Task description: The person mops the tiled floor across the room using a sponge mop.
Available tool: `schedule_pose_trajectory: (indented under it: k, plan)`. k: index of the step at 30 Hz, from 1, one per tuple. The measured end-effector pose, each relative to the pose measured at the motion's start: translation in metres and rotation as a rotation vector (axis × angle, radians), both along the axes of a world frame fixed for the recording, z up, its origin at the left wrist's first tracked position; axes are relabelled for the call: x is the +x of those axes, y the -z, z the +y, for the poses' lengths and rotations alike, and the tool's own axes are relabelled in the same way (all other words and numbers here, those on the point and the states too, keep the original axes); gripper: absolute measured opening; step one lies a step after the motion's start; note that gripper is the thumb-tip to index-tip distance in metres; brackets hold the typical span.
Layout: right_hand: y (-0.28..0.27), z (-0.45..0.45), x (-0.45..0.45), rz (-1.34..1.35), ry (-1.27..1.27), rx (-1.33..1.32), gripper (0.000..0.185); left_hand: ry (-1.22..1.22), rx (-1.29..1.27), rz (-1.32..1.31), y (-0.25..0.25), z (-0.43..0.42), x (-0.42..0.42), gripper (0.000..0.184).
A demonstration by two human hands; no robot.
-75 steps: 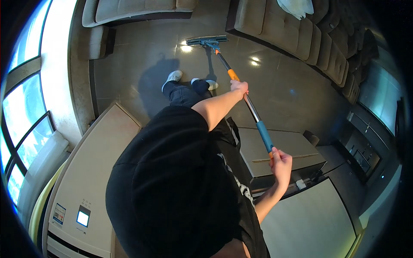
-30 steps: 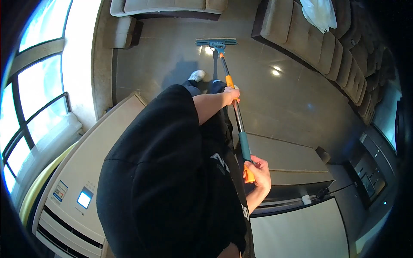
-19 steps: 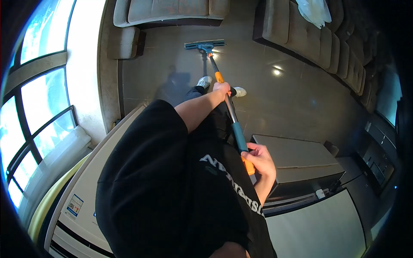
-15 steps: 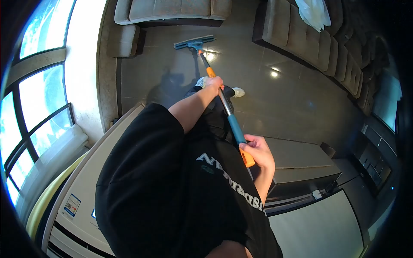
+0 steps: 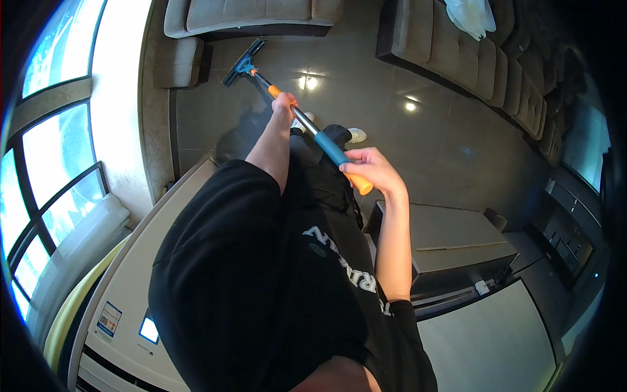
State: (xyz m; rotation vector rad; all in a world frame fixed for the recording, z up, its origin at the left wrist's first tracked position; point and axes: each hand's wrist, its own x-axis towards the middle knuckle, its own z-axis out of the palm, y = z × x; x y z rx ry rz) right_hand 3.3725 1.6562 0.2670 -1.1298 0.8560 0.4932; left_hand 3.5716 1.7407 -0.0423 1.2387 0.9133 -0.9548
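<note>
A long-handled squeegee (image 5: 330, 147) runs slantwise across my front, with a blue handle sleeve, a bare metal shaft and orange fittings. Its wide blue head (image 5: 243, 63) is low over the floor, near the small seat at the far left; whether the blade touches the tiles I cannot tell. My left hand (image 5: 284, 105) is wrapped round the shaft just below the upper orange collar. Close to the orange end cap, my right hand (image 5: 373, 168) grips the blue sleeve, thumb and fingers around it.
Dark glossy tiles (image 5: 424, 140) cover the floor. Sofas stand at the back (image 5: 255, 14) and right (image 5: 457, 55), one with a white plastic bag (image 5: 471, 18). A low cabinet (image 5: 450, 238) is at my right; a pale appliance (image 5: 124, 294) stands at my left by the windows.
The squeegee head has swung left and turned from nearly level to steeply slanted. Both hands have moved up and left in view with the handle, still gripping it.
</note>
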Motion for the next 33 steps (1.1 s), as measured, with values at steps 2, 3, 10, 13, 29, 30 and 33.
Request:
schedule_pose_trajectory:
  k: [2, 3, 10, 13, 29, 30, 33]
  plan:
    - [0.006, -0.024, -0.018, 0.025, 0.027, -0.021, 0.026, -0.037, 0.042, 0.008, 0.001, -0.029, -0.013, 0.003]
    - [0.005, -0.032, -0.027, 0.019, 0.165, -0.007, 0.027, -0.051, 0.058, 0.013, 0.002, -0.045, -0.017, 0.002]
    - [0.005, -0.001, -0.082, 0.117, 0.452, -0.003, 0.032, 0.211, 0.146, 0.066, 0.016, -0.060, -0.071, 0.009]
    - [-0.009, 0.008, -0.094, 0.131, 0.526, 0.007, 0.034, 0.325, 0.119, 0.089, 0.018, -0.072, -0.088, 0.012]
    - [-0.018, 0.078, -0.146, 0.163, 0.763, -0.006, 0.023, 0.955, -0.003, 0.065, 0.027, -0.091, -0.176, 0.027]
    - [-0.018, 0.081, -0.143, 0.170, 0.767, -0.011, 0.023, 0.955, -0.049, 0.091, 0.033, -0.089, -0.174, 0.024]
    - [-0.021, 0.110, -0.126, 0.139, 0.791, 0.028, 0.022, 0.939, -0.089, 0.181, 0.023, -0.066, -0.154, 0.015]
